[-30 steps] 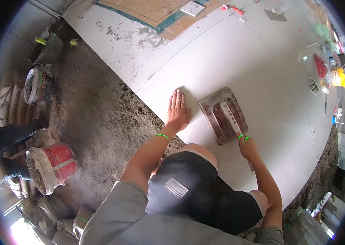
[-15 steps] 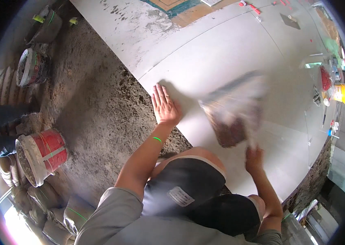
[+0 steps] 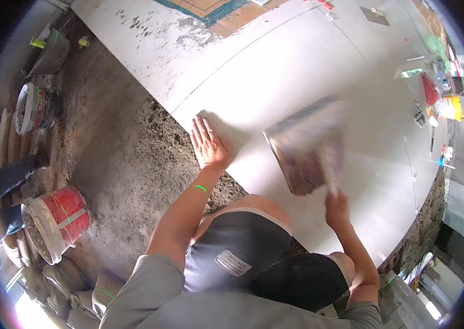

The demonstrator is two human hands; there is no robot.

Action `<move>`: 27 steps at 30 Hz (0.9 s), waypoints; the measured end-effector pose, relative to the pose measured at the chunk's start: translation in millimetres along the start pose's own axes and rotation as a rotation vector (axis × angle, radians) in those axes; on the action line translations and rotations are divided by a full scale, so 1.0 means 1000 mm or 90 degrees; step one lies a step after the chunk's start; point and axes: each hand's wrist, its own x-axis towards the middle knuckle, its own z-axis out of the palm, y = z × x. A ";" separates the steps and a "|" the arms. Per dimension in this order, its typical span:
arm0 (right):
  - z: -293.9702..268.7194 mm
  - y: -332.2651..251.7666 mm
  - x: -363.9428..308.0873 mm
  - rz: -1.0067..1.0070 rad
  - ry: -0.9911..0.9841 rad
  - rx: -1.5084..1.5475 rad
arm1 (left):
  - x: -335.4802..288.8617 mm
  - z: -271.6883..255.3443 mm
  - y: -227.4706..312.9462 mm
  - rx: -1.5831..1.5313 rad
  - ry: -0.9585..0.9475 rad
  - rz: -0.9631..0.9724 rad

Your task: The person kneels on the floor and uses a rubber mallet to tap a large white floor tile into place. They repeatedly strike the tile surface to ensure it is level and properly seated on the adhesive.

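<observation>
My left hand [image 3: 210, 147] lies flat, fingers stretched out, on a large pale floor tile [image 3: 243, 98] close to its left edge. My right hand [image 3: 337, 209] is closed around the light handle of a wide, flat tool [image 3: 306, 156]. That tool has a brown, dirt-stained face and a darker far edge. It is over the tile, right of my left hand. Motion blurs it, so its exact kind and whether it touches the tile cannot be made out. My bent knees are at the tile's near edge.
Rough grey-brown mortar [image 3: 116, 131] covers the floor on the left. A red and white bucket [image 3: 59, 222], another bucket [image 3: 31, 108] and a dark tub [image 3: 48, 55] stand there. Filled sacks lie lower left. At right are a yellow container [image 3: 451, 108], a red bag [image 3: 429, 89] and small tools.
The view has shifted a little, so the tile and buckets sit slightly differently in it. My right hand still moves the blurred tool; my left hand stays flat on the tile.
</observation>
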 end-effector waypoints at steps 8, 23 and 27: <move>-0.117 0.018 0.001 0.352 -0.165 0.296 | 0.002 0.024 -0.031 0.232 0.118 0.109; -0.208 0.146 -0.172 0.636 0.177 0.529 | 0.016 0.048 -0.012 0.574 -0.046 -0.083; -0.159 0.133 -0.249 0.542 0.444 0.198 | 0.019 0.053 -0.021 0.598 -0.040 -0.069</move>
